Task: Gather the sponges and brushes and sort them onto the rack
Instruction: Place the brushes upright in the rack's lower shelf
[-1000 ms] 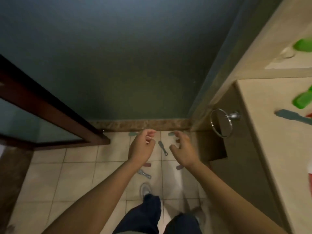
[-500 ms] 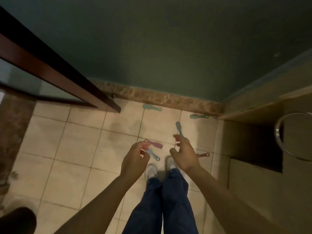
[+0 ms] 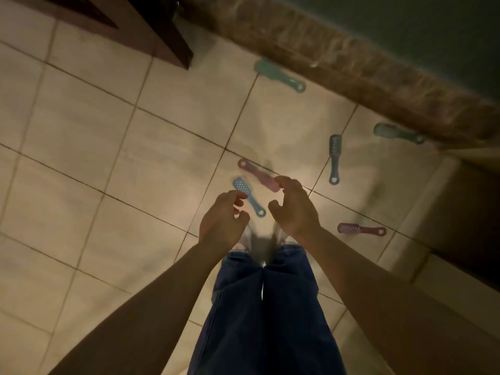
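Gathering step: left hand (image 3: 223, 217) and right hand (image 3: 293, 207) hung half-curled, empty, over the blue brush (image 3: 248, 196) and pink brush (image 3: 259, 175) on the floor tiles (image 3: 108, 158). Next probably needed crouching, pinching a handle. No rack visible.

Six small brushes lie flat on the floor: light blue brush (image 3: 249, 196); pink brush (image 3: 258, 175); grey-blue brush (image 3: 334, 158); maroon brush (image 3: 361, 229); two teal brushes (image 3: 280, 75) (image 3: 397, 133) beside the skirting.

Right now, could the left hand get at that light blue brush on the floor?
Probably yes. The left hand is open and empty, the light blue brush lies uncovered on the tiles just beyond its fingers, though a further bend down looks needed.
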`<state>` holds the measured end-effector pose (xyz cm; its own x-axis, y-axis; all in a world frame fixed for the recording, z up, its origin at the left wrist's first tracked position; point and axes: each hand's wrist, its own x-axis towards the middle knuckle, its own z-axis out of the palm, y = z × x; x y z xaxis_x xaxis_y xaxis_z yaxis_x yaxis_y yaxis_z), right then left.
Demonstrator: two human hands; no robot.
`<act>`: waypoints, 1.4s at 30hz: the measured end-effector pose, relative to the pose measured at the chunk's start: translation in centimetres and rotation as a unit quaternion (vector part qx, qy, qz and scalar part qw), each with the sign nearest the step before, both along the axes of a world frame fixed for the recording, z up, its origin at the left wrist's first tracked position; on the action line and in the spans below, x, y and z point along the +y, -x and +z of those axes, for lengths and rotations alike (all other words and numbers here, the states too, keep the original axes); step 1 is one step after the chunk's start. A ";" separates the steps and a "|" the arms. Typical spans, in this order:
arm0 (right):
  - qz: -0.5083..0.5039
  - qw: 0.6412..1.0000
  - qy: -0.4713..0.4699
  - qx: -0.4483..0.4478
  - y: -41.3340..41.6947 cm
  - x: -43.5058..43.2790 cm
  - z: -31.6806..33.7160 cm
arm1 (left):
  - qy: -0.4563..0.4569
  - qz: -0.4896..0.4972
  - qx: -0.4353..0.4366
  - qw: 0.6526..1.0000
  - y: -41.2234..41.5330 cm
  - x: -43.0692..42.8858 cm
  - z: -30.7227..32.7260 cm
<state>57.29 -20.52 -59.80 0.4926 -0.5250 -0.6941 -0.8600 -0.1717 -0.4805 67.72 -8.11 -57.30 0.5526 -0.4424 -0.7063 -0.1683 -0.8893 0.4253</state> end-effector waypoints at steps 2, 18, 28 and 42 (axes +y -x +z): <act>0.016 1.000 0.011 0.003 -0.2 0.3 -3.7 | -0.009 0.007 0.000 1.000 0.2 0.5 -3.8; 0.071 0.991 0.113 0.000 -0.5 -0.1 -18.1 | -0.135 0.227 0.060 0.963 1.7 -1.6 -20.8; -0.051 0.998 -0.037 0.007 1.6 -1.0 -14.7 | -0.014 0.237 0.036 0.971 2.5 -3.6 -16.1; -0.321 0.934 -0.124 -0.100 4.3 -4.7 8.6 | 0.074 0.164 0.049 0.983 4.2 -9.9 6.5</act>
<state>53.00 -25.17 -51.21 0.2648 -0.5923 -0.7610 -0.6365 0.4855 -0.5994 63.54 -17.98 -50.77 0.6155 -0.3543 -0.7040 0.1640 -0.8162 0.5540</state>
